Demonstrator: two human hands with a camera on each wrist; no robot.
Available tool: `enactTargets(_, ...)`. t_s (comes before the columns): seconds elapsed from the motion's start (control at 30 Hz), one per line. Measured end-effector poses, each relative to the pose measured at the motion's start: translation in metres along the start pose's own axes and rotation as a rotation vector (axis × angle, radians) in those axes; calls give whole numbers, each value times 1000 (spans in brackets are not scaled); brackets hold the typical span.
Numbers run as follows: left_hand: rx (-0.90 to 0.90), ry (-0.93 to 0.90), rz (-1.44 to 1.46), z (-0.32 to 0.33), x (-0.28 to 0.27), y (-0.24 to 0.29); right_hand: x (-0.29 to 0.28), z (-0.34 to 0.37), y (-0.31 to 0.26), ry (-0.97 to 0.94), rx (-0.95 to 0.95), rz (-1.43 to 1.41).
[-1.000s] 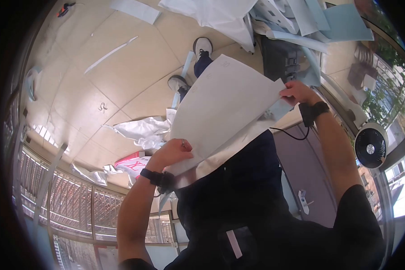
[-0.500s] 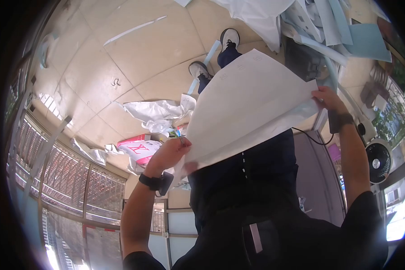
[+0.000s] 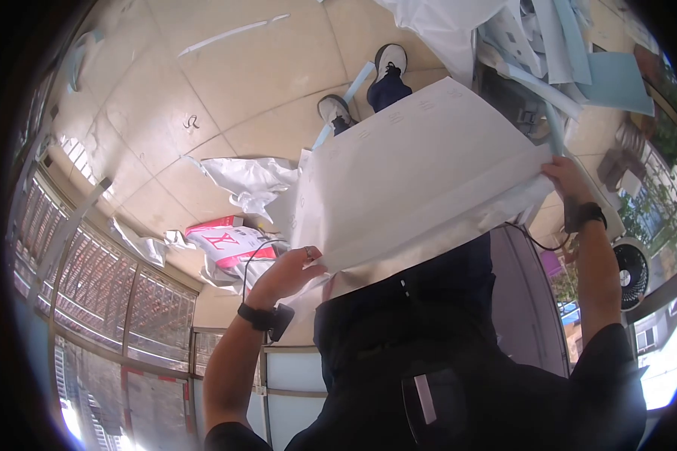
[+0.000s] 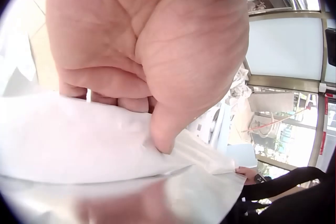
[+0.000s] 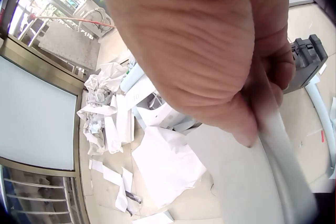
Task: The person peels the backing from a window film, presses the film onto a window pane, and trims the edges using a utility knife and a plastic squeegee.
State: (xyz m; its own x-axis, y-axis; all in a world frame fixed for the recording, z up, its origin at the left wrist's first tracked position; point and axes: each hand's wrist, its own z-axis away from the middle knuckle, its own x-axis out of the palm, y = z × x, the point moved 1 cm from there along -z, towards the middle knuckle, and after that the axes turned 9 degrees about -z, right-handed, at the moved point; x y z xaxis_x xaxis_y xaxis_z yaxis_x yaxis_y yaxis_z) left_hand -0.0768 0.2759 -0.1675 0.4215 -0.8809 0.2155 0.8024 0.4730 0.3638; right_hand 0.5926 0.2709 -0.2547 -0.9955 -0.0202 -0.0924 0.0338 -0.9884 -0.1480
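Note:
A large white sheet (image 3: 421,165) with faint marks along its far edge is spread between both hands in front of the body. At its near left corner, my left hand (image 3: 284,276) pinches the edge; in the left wrist view the thumb of the left hand (image 4: 152,40) presses on the sheet (image 4: 79,140) and the other fingers go behind it. The right corner is gripped by my right hand (image 3: 570,184). Seen from the right wrist, the right hand (image 5: 210,50) pinches the folded edge of the sheet (image 5: 236,171) between thumb and fingers.
Crumpled white material (image 3: 252,180) and a pink-and-white bag (image 3: 222,242) lie on the tiled floor at left. White and blue sheets (image 3: 617,81) are piled at upper right, over a dark case. A fan (image 3: 629,274) stands at right. Two shoes (image 3: 391,62) show beyond the sheet.
The sheet has shifted right in view and is spread wider, with more marks showing along its edge. Both hands still hold it, the right one now farther right and lower.

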Motion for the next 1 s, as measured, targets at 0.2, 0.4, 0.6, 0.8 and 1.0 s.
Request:
enactTargets(0.2, 26, -31, 65, -12, 18, -13, -4, 5, 1, 60, 43, 262)
enactTargets(0.4, -24, -108, 15, -24, 25, -30, -2, 11, 6, 101, 136, 251)
enactTargets(0.6, -63, -26, -48, -32, 22, -35, 12, 7, 11, 100, 103, 136)
enactTargets(0.8, -41, -180, -100, -10, 11, -86, -4, 10, 12, 120, 6, 94)
enactTargets(1.0, -135, -5, 0, 11, 6, -146, -4, 20, -20, 169, 182, 338)
